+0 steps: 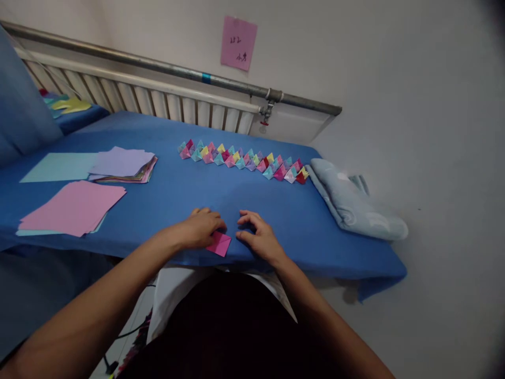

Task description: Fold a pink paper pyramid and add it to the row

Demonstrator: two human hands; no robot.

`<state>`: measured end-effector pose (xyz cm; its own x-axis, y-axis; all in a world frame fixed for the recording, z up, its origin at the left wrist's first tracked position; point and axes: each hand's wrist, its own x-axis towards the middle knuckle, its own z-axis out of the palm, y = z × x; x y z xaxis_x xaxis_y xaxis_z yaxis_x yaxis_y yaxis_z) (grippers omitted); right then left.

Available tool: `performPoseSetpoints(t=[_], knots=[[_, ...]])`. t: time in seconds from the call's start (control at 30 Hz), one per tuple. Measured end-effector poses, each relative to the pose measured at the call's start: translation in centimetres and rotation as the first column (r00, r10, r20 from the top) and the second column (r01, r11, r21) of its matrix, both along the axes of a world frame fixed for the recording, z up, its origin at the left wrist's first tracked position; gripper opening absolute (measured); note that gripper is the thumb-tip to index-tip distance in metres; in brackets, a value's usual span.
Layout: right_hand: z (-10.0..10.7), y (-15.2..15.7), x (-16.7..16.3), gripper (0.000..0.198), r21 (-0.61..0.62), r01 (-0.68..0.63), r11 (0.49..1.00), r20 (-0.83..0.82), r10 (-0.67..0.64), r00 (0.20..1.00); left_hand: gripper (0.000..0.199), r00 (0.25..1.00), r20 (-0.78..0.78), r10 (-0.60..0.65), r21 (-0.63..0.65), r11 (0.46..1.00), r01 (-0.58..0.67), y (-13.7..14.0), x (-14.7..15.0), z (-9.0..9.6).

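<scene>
A small folded pink paper [219,244] lies near the front edge of the blue-covered table, creases showing on its upper face. My left hand [202,227] is over its left part with curled fingers, holding it against the cloth, so that side is hidden. Just to the right, my right hand [257,235] rests apart from the paper, thumb and fingers spread with nothing between them. Farther back, several rows of small folded paper pieces [240,160] in pink, blue, yellow, purple and red stand side by side.
Pink sheets [73,206] lie at the left front. Behind them are a light blue sheet [57,167] and a stack topped with lilac paper [118,161]. A folded light blue blanket [355,202] sits on the right. A radiator [173,105] and pipe run along the wall.
</scene>
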<state>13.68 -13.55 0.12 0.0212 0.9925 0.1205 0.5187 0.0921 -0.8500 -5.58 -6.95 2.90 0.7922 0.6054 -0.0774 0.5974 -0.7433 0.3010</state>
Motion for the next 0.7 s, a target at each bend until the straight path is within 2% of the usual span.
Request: performPoseSetpoints(t=[0.07, 0.13, 0.23, 0.3, 0.37, 0.4, 0.47, 0.53, 0.6, 0.7], knots=[[-0.2, 0.0, 0.3, 0.016, 0.006, 0.033, 0.999, -0.116, -0.032, 0.993, 0.043, 0.999, -0.045, -0.011, -0.090, 0.996, 0.007, 1.0, 0.8, 0.7], [-0.2, -0.1, 0.4, 0.015, 0.008, 0.048, 0.999, -0.164, -0.046, 0.985, 0.038, 0.999, -0.035, 0.040, -0.208, 0.977, -0.047, 1.6, 1.1, 0.9], [-0.1, -0.4, 0.1, 0.012, 0.019, 0.071, 0.997, -0.194, -0.066, 0.979, 0.017, 0.989, 0.003, 0.149, -0.373, 0.918, -0.137, 1.6, 0.1, 0.9], [0.0, -0.8, -0.3, 0.011, 0.011, 0.091, 0.996, -0.238, -0.086, 0.967, 0.007, 0.980, 0.026, 0.196, -0.411, 0.896, -0.168, 1.1, -0.9, 0.8], [0.1, -1.2, -1.1, 0.016, -0.039, 0.084, 0.996, -0.297, -0.092, 0.951, 0.007, 0.957, 0.104, 0.270, -0.457, 0.868, -0.195, 0.3, -1.9, 0.6], [0.1, -1.5, -1.5, 0.020, -0.073, 0.068, 0.995, -0.328, -0.088, 0.941, 0.011, 0.926, 0.173, 0.336, -0.507, 0.836, -0.209, -0.2, -2.2, 0.5], [0.4, -1.7, -2.6, 0.029, -0.126, 0.018, 0.992, -0.403, -0.068, 0.913, 0.021, 0.757, 0.348, 0.553, -0.703, 0.688, -0.180, -1.3, -2.4, 0.1], [0.7, -1.8, -3.5, 0.029, -0.134, -0.037, 0.990, -0.498, -0.035, 0.867, 0.028, 0.596, 0.412, 0.689, -0.815, 0.571, -0.096, -2.4, -2.1, -0.3], [1.0, -1.6, -4.2, 0.023, -0.116, -0.077, 0.990, -0.552, 0.000, 0.834, 0.031, 0.511, 0.430, 0.744, -0.852, 0.522, -0.043, -3.2, -1.7, -0.6], [1.3, -1.4, -4.5, 0.014, -0.097, -0.090, 0.991, -0.505, 0.029, 0.862, 0.032, 0.475, 0.448, 0.757, -0.854, 0.520, -0.025, -3.8, -1.2, -0.9]])
